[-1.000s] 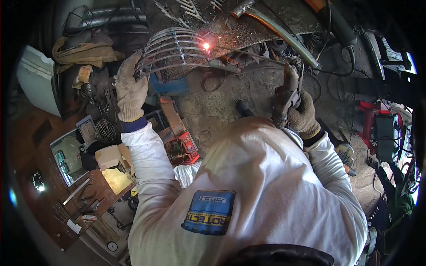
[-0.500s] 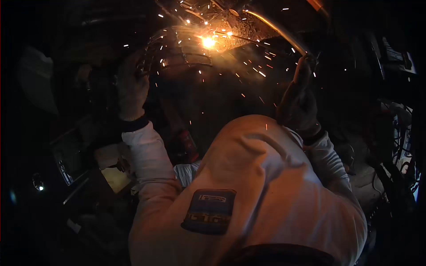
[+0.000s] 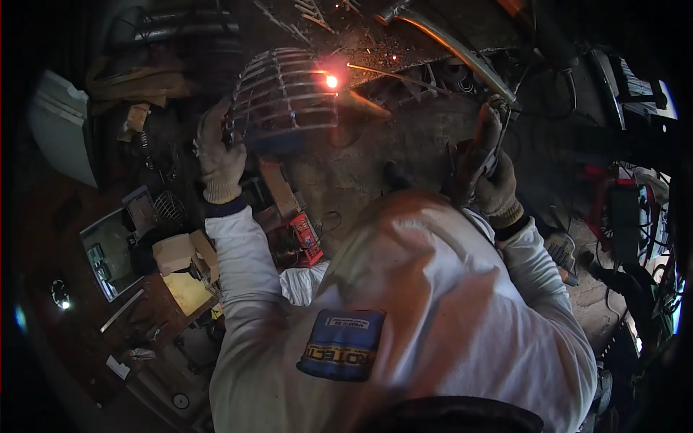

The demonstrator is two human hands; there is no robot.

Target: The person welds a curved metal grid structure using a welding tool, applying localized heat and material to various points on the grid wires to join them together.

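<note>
Cage of bars (image 3: 284,85), just left of the thin rod (image 3: 390,75), could have slipped if the left hand (image 3: 220,153) at its edge, grip unclear, held loosely, while the right hand (image 3: 497,191) gripped the holder (image 3: 479,141).

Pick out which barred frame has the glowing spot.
The bigger frame, beside the left hand: the spot glows at its right side. The smaller frame, lower left, shows no glow.

Barred cage (image 3: 284,86), grey grid pattern; one pink-red glowing spot (image 3: 332,81).
Gloves (image 3: 222,169), beige; cuffs (image 3: 225,208), navy; shirt (image 3: 469,310), white; patch (image 3: 350,333), blue with yellow band; carton (image 3: 172,254), tan.
</note>
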